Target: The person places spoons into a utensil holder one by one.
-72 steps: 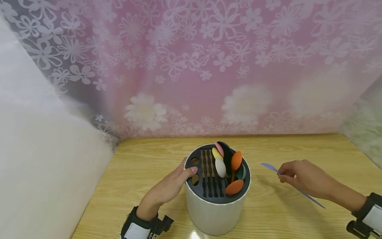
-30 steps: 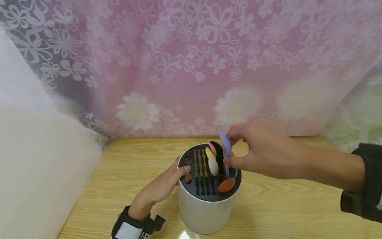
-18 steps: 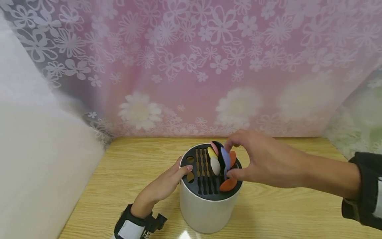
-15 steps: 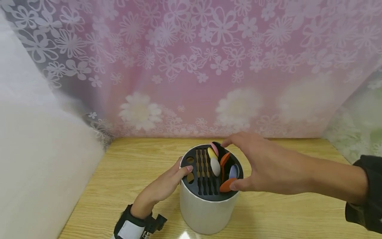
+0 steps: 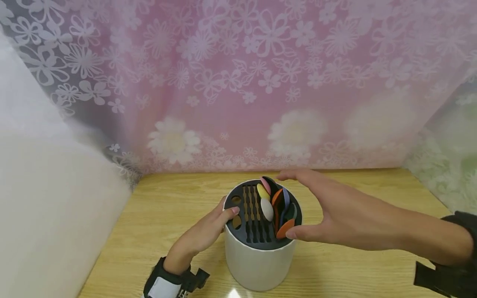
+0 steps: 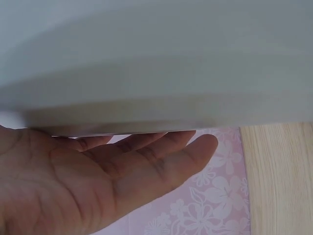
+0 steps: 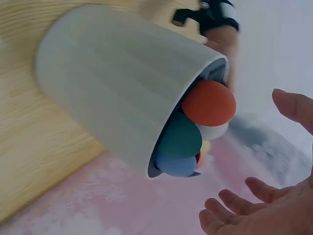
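A white cylindrical utensil holder (image 5: 259, 265) with a dark slotted lid stands on the table. My left hand (image 5: 208, 231) holds its left side, thumb over the rim and fingers along the outer wall. Spoons fill the large opening on the right: a blue spoon (image 5: 286, 199), two orange ones, including the front orange spoon (image 5: 285, 229), a teal spoon (image 5: 294, 212), and a white spoon (image 5: 266, 209). Yellow and pink spoon heads sit behind them. My right hand (image 5: 337, 217) is spread just right of the holder, holding nothing; its thumb tip appears beside the front orange spoon.
The wooden table (image 5: 357, 269) extends to both sides of the holder. Behind it hangs a pink flowered cloth (image 5: 238, 124); a white surface (image 5: 48, 198) rises at the left. Slots and two round holes occupy the left half of the lid.
My right hand carried the blue spoon from the right to the holder, lowered it into the large opening and let go. It has drawn slightly right. My left hand stays on the holder.
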A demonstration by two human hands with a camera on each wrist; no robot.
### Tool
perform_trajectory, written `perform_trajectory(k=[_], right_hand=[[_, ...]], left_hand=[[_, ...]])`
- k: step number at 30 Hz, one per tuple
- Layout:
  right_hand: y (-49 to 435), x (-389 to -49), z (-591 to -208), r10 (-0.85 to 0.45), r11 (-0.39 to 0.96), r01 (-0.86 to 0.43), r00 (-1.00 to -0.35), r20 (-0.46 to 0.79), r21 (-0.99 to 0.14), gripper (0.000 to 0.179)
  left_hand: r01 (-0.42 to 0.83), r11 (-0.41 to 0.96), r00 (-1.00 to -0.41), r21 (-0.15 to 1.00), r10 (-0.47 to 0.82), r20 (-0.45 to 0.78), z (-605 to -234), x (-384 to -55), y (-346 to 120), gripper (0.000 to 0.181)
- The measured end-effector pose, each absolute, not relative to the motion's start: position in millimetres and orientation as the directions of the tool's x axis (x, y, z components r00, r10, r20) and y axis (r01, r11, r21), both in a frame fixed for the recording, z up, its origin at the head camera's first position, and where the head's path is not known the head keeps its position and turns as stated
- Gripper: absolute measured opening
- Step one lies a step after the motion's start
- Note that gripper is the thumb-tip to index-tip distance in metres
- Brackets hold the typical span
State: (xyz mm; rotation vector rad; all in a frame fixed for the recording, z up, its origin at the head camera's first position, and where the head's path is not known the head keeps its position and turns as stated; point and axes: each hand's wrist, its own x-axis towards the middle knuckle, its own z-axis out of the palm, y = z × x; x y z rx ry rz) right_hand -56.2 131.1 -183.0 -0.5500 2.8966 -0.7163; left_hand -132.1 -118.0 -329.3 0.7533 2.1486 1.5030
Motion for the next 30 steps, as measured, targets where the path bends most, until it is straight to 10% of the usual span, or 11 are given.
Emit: perform_trajectory(k=[8, 14, 22, 30], right_hand=[[160.3, -53.2, -248.1, -0.351, 0.609, -0.349, -0.924, 0.153, -0.712, 0.086], [157.1, -55.2, -310.3, -0.3, 0.482, -0.323, -0.934, 0.193, -0.815, 0.101], [132.3, -60.4, -371.9, -0.266, 0.365, -0.317, -0.937, 0.229, -0.875, 0.125], [137.5, -69.1, -386.3, -0.205, 0.402, -0.264, -0.959, 0.195, -0.877, 0.124]], left_hand=[[0.23, 0.417, -0.843, 0.879, 0.537, -0.034, -322.5, -123.8, -119.2, 0.054], [0.299, 0.587, -0.853, 0.753, 0.519, -0.065, -306.7, -107.5, -129.4, 0.099], [0.407, 0.371, -0.73, 0.834, 0.682, 0.053, -335.9, -110.9, -124.9, 0.123], [0.326, 0.298, -0.76, 0.897, 0.647, 0.062, -358.2, -120.1, -113.5, 0.117]])
